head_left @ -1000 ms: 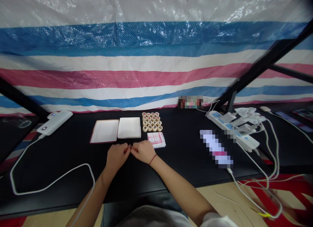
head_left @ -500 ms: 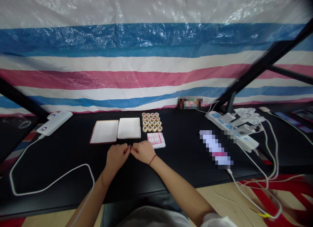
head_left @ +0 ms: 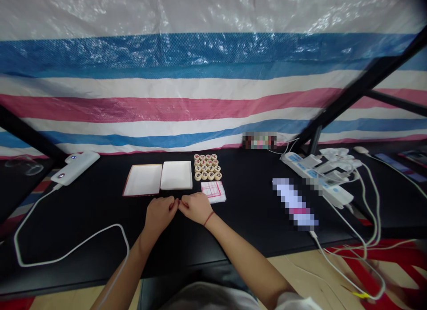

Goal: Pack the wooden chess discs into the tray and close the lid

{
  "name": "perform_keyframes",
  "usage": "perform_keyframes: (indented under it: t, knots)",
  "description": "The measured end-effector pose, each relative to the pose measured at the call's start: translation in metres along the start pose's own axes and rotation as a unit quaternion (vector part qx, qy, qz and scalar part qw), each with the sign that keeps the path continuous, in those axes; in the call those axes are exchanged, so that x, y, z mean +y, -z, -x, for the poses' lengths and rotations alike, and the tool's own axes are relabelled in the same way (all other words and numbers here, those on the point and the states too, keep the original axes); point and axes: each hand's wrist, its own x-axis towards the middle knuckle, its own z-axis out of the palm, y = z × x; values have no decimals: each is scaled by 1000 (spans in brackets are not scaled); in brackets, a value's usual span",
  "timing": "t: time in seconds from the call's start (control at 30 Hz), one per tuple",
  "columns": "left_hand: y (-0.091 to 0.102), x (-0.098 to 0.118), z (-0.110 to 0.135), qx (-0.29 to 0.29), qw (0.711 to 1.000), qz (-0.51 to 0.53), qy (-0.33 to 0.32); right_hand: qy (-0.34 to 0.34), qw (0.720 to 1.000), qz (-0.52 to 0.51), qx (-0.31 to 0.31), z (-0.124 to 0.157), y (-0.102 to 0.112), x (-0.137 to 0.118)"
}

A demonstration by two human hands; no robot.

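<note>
My left hand (head_left: pixel 160 213) and my right hand (head_left: pixel 196 207) rest on the black table (head_left: pixel 247 239) with curled fingers, their fingertips meeting and holding nothing. Just above them lies an open white-lined box tray (head_left: pixel 143 179) with a reddish rim. A white box lid (head_left: pixel 176 175) sits beside it. Further right stands a tight block of round wooden Chinese chess pieces (head_left: pixel 207 167). A folded white cloth (head_left: pixel 213 192) with a pink grid lies just beyond my right hand's fingers, close to the pieces.
A white power bank (head_left: pixel 75 167) with a looping cable lies at the left. On the right are a blurred object (head_left: pixel 295 203) and a white power strip (head_left: pixel 316 176) crowded with plugs and cords. A striped tarpaulin (head_left: pixel 200 101) hangs behind the table.
</note>
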Motion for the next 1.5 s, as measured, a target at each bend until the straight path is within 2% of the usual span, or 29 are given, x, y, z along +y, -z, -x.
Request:
perform_keyframes:
  t: [0.17,0.3,0.4,0.53,0.63,0.73,0.97,1.1,1.17,1.27,1.33,1.4,1.5]
  knots:
    - [-3,-2,0,5,1000,9,-14,19,1000,-12,19,1,0,2]
    - [-2,-4,0,34,997,43,-61,40,996,-37,68,5,4,8]
    - [4,-3,0,84,991,64,-83,-8,991,-46,129,10,9,19]
    - [11,1,-2,170,983,49,-53,-99,972,-49,208,17,16,42]
    - [10,3,-3,168,985,22,-37,-122,958,-55,253,25,15,57]
    - [9,2,-2,138,989,30,-51,-132,955,-48,261,37,8,63]
    - [14,7,11,78,985,91,-120,-142,970,23,195,63,0,55]
    - [18,14,23,41,978,143,-150,-140,970,8,199,71,1,53]
    - [19,17,28,61,972,165,-154,-141,968,-13,209,73,3,54]
    - [17,17,31,145,964,196,-103,-141,954,-66,257,72,13,51]
    - [13,14,30,181,956,226,-55,-122,939,-109,304,68,22,44]
    - [8,11,28,181,948,262,-26,-79,933,-135,324,61,29,33]
    - [0,7,27,147,940,307,-18,1,949,-118,293,49,27,11]
